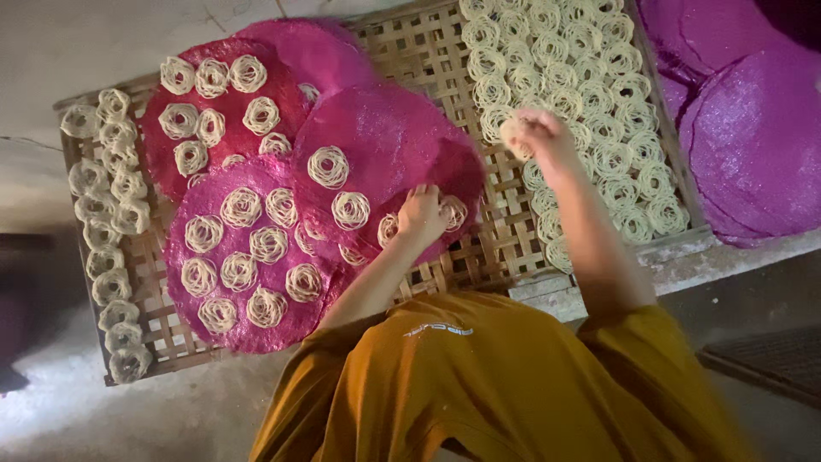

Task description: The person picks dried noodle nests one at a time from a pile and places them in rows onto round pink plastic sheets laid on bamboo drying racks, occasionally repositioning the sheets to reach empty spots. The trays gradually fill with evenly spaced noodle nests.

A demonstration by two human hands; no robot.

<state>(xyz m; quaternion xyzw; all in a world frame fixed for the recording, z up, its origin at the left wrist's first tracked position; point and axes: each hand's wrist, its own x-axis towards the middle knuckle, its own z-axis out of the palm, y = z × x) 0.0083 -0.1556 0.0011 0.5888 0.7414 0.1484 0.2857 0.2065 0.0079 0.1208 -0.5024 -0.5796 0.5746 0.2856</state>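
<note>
On the woven bamboo tray (513, 244), several round pink discs (376, 141) are being overlapped, and pale noodle coils (242, 206) are being carried on them in loose rows. Toward the near edge of that tray, the left hand (422, 214) is being pressed down on the front pink disc, fingers curled over one coil (452, 211); whether that coil is truly being pinched cannot be told, since the fingertips are hidden under the knuckles. Over the far right part of the tray, the right hand (540, 137) is being held raised, slightly blurred, and a single pale coil (513, 133) is being grasped between its closed fingers. Beneath that hand, a dense bed of bare coils (590, 94) is being kept, packed edge to edge straight on the weave. Along the tray's left edge, a further column of coils (107, 231) is being lined up, off the discs. Beyond the tray's right rim, larger purple discs (753, 145) are being stacked, well apart from both hands. At the near side of the tray, mustard-yellow sleeves (505, 376) are being seen on both arms. Under the tray, a pale concrete surface (85, 43) is being shown.
</note>
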